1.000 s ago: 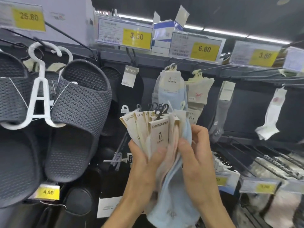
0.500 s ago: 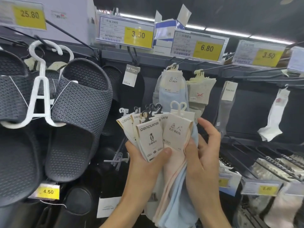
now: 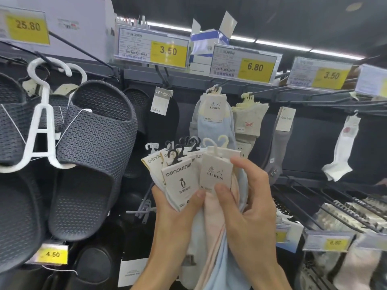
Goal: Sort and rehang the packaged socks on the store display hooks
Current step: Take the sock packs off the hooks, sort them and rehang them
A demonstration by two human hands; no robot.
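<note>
My left grip curls round a fan of Penguin sock packs, thumb pressed on the front card. My right grip pinches the LUREN sock pack by its card, thumb in front. I judge them light, with stiff card headers above and limp, soft socks dangling below, so the card is the place to hold. Their long axis stands upright, hanger hooks pointing up, below the matching LUREN socks hanging under the 6.80 price tag.
</note>
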